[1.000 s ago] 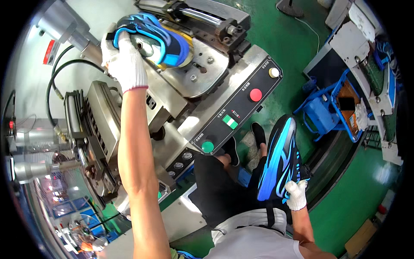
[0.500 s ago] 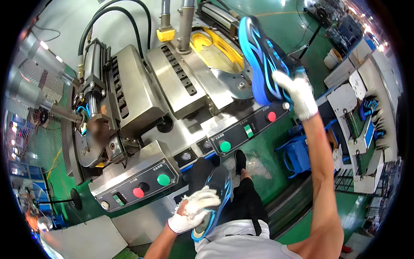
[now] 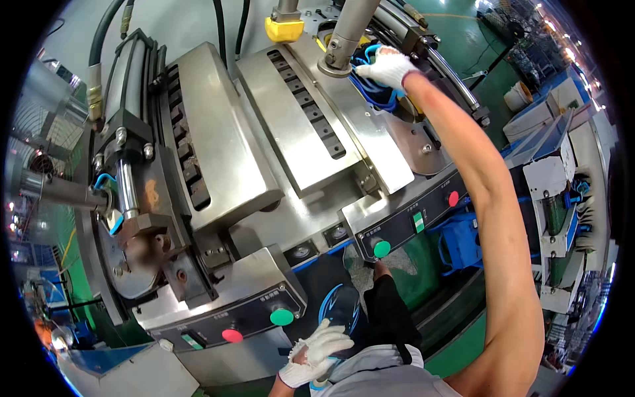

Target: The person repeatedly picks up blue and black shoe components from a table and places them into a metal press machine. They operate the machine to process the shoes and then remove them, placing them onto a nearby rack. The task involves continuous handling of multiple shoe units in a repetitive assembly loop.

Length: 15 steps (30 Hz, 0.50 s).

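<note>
A white glove covers my right hand [image 3: 387, 68], which is closed on a black and blue shoe [image 3: 376, 96]. That shoe sits in the yellow-lined recess at the machine's right side, partly hidden by a steel post [image 3: 350, 33] and by my hand. Low in the view, my left hand [image 3: 317, 352], in a worn white glove, grips a second black and blue shoe [image 3: 339, 308] close to my lap. Part of this second shoe is covered by the glove.
The steel machine [image 3: 218, 145] carries two control panels, one with a green button [image 3: 282, 317] and a red button [image 3: 232, 335]. A metal cylinder [image 3: 132, 92] and hoses flank its left side. Right, there is a blue stool [image 3: 461, 241] and a rack [image 3: 552, 218].
My right hand has carried its shoe forward and left, from above the right panel into the yellow-lined recess. My left hand still holds the other shoe, now lower in view. The viewpoint has shifted.
</note>
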Available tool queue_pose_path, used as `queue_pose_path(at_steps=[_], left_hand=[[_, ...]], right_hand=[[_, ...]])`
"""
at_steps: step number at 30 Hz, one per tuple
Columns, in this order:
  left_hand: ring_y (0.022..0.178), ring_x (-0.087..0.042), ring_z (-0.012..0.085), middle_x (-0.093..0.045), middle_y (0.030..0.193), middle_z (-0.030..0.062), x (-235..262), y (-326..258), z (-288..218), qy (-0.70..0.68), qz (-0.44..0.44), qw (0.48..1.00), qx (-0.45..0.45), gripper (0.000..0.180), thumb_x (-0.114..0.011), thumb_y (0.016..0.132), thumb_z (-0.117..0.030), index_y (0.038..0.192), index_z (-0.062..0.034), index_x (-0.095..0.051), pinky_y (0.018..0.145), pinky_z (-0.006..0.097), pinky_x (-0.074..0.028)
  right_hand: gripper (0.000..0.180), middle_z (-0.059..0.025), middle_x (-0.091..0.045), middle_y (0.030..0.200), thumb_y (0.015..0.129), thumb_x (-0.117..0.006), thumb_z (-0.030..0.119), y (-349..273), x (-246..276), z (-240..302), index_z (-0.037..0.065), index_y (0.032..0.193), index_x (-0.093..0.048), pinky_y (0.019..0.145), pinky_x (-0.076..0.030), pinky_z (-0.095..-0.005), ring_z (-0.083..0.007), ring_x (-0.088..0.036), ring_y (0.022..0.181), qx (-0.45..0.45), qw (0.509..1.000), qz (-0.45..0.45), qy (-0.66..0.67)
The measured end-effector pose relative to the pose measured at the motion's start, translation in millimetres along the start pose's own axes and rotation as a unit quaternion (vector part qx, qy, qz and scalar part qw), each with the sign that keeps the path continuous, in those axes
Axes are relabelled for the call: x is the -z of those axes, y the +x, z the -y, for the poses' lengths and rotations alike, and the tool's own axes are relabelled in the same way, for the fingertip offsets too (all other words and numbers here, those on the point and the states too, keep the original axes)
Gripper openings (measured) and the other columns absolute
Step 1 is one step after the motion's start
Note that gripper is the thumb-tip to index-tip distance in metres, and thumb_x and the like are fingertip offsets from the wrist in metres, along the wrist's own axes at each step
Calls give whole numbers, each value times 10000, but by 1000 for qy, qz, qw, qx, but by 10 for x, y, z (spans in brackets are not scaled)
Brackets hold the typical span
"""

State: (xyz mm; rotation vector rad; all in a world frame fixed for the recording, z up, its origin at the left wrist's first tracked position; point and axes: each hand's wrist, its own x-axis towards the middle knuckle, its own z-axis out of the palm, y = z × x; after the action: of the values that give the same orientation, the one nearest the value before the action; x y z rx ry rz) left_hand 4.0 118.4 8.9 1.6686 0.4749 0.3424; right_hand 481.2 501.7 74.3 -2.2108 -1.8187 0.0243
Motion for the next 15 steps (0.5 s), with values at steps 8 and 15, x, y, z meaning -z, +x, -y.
queue_pose_path(at_steps=[8, 15], left_hand=[[1395, -572, 373, -690, 1336, 134, -95, -11, 163, 19, 40, 999, 19, 645, -655, 726, -24, 1369, -77, -679, 1285, 624, -292], [1364, -594, 386, -689, 1311, 172, -177, 23, 27, 65, 7, 998, 14, 475, -686, 872, -106, 1345, -68, -675, 1269, 617, -312]], right_hand=[[575, -225, -733, 1215, 850, -615, 529, -75, -59, -41, 34, 1107, -759, 969, -574, -438, -375, -722, 1131, -16, 1000, 23, -9], [949, -317, -655, 1382, 873, -618, 723, -302, 389, 32, -89, 1364, -644, 1082, -518, -428, -375, -667, 1287, -22, 990, 130, 50]])
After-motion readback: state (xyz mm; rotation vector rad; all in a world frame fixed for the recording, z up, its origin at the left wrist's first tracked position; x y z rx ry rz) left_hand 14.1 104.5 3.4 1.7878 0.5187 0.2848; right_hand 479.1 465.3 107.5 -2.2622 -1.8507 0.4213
